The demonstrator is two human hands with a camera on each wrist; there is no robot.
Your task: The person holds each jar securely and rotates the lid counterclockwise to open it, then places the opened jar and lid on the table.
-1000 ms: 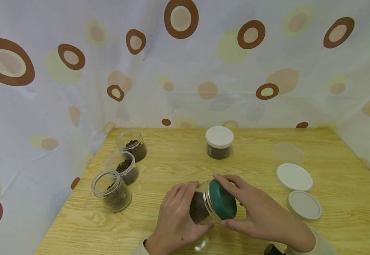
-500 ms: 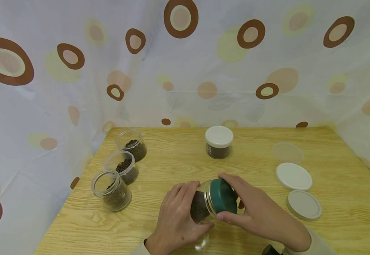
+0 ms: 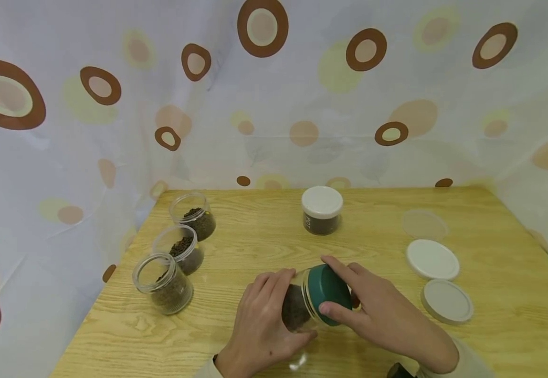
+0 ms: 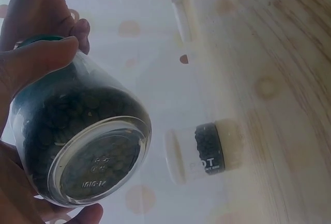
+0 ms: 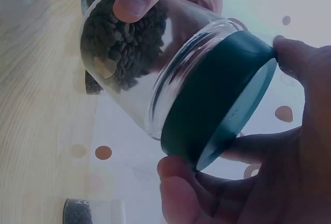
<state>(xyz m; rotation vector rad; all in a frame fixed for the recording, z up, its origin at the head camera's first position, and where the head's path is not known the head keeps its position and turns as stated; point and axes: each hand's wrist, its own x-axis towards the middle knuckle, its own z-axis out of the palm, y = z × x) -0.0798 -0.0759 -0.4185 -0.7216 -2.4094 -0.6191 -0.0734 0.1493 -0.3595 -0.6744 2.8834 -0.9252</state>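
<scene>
A glass jar (image 5: 129,43), partly filled with dark brown pellets, is tilted on its side above the table, its round base (image 4: 98,162) facing the left wrist camera. My left hand (image 3: 264,320) grips the jar's body with fingers over the top and thumb below. On the jar's mouth sits a green lid (image 3: 328,294), pointing right. My right hand (image 3: 378,315) holds this lid by its edge, thumb on the near side and fingers on the far side. In the right wrist view, the glass threads show just behind the lid (image 5: 222,94).
Several open jars of pellets stand at left: one at the back (image 3: 198,223), a middle one (image 3: 186,254), a nearer one (image 3: 170,289). A white-capped pot (image 3: 321,212) stands at the back. Lying at right are a clear disc (image 3: 424,224), a white lid (image 3: 432,260) and a grey lid (image 3: 446,302).
My right thumb has shifted up and left along the green lid, and the right hand has turned slightly. The left hand keeps its grip on the jar in nearly the same place.
</scene>
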